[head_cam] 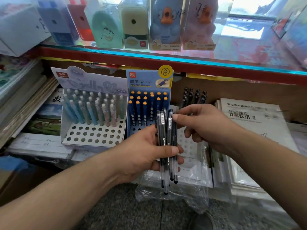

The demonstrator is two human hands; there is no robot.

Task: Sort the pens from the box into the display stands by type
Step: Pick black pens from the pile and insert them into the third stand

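While the left hand [146, 151] reached forward on a nearly straight arm, palm turned inward, it gripped a bundle of pens [166, 130], thumb laid across the front and fingers curled round the back. The pens were black and stood almost upright, their caps above the hand and their tips hanging below it. The right hand [204, 128] came in from the other side with a bent wrist; its thumb and forefinger pinched the top of one pen in the bundle, and its other fingers were curled loosely under.

Just below the left hand's wrist and the pen tips lay a crumpled clear plastic bag [174, 200]. Behind the right hand's fingers stood a white stand [187, 143] with a holed deck, and black pens [194, 96] were stuck in its far rows. Beyond the left hand's knuckles stood a blue stand [146, 82] partly filled with blue pens [138, 112] with orange caps. Farther out past that hand, a pale stand [93, 133] held pastel pens [93, 110] in its rear holes, while its front holes stood open. Exercise books [252, 117] lay stacked beyond the right hand.
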